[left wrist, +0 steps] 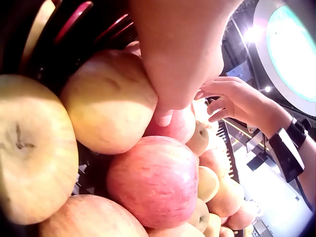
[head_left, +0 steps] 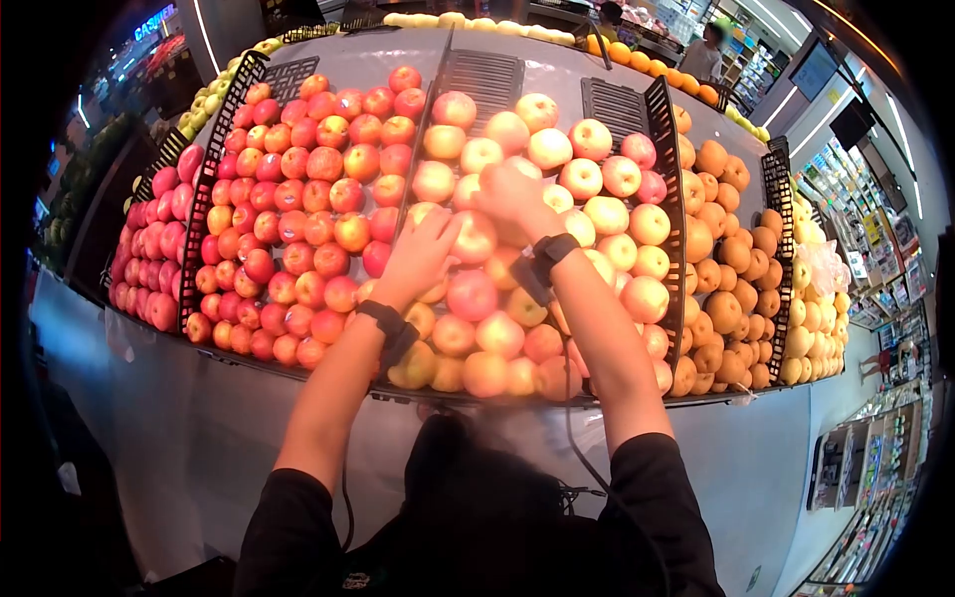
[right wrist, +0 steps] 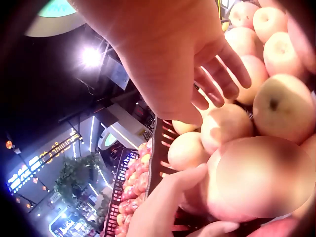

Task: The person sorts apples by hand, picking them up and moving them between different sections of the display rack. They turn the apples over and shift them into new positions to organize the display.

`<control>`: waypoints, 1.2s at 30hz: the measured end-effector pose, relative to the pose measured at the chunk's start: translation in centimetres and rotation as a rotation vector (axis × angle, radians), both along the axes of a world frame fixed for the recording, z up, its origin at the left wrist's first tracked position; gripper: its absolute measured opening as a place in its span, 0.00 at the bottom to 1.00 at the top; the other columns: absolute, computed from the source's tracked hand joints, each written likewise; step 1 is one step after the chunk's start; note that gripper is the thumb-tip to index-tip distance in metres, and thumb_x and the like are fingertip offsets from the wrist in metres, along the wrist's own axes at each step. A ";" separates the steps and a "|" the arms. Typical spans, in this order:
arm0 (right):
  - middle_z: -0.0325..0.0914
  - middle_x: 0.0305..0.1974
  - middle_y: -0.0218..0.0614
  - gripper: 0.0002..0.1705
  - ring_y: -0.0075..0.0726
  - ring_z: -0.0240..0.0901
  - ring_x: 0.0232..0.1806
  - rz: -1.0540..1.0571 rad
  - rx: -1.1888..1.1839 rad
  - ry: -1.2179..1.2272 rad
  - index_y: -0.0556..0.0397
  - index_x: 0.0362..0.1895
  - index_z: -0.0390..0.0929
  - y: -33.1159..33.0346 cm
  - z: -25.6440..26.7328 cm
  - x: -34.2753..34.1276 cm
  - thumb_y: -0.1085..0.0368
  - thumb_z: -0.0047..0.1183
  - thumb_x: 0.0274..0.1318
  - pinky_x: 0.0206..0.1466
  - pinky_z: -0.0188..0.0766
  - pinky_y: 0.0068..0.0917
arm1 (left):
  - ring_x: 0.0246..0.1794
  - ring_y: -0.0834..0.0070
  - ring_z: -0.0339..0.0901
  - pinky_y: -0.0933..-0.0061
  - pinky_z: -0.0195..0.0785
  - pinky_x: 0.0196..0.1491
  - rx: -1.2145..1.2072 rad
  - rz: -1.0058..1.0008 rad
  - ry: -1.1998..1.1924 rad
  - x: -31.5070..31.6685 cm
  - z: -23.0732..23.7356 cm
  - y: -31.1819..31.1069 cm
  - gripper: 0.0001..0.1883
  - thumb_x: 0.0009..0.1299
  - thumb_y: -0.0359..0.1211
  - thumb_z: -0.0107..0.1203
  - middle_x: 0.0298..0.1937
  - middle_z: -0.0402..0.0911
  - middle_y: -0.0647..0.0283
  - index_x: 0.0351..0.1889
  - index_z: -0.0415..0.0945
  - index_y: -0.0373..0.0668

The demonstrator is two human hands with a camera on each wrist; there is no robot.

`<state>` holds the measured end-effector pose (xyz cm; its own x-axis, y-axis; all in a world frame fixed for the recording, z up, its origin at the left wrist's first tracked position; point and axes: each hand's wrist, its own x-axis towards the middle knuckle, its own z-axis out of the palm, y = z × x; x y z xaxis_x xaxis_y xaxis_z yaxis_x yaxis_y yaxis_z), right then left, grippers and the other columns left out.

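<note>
From where I stand, the pink-yellow apples (head_left: 473,296) sit beside a black mesh divider (head_left: 665,149), probably so none roll among the brown pears (head_left: 723,310). The left hand (head_left: 423,249) rests on apples; whether its grip closes round one, I can't tell. The right hand (head_left: 509,194) reaches over, grip loosely spread, nothing in it. Two hands, two wrist cameras (head_left: 401,343), over thirty pink-yellow apples.

A grey tabletop (head_left: 368,58) is seen, and it is divided by black slatted dividers (head_left: 670,189). From left to right, deep pink fruits (head_left: 154,244), red apples (head_left: 323,164), paler apples (head_left: 607,214), brown round fruits (head_left: 726,310) and yellow fruits (head_left: 811,343) are laid on it. Near its far edge, some bare grey surface is left uncovered.
</note>
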<state>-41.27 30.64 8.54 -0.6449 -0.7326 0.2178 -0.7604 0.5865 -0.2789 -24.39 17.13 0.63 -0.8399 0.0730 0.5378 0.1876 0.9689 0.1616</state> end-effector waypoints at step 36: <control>0.74 0.60 0.49 0.43 0.61 0.82 0.49 0.394 0.197 -0.102 0.49 0.68 0.69 6.6 -7.3 9.9 0.55 0.74 0.48 0.45 0.82 0.54 | 0.73 0.53 0.71 0.51 0.63 0.76 0.023 0.009 -0.043 -0.9 -0.5 -1.1 0.46 0.63 0.43 0.74 0.70 0.77 0.55 0.78 0.66 0.42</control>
<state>-31.38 37.22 1.28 -0.3191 -0.9477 -0.0007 -0.9109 0.3069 -0.2759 -25.26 16.01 0.12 -0.8630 0.0538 0.5024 0.1716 0.9664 0.1913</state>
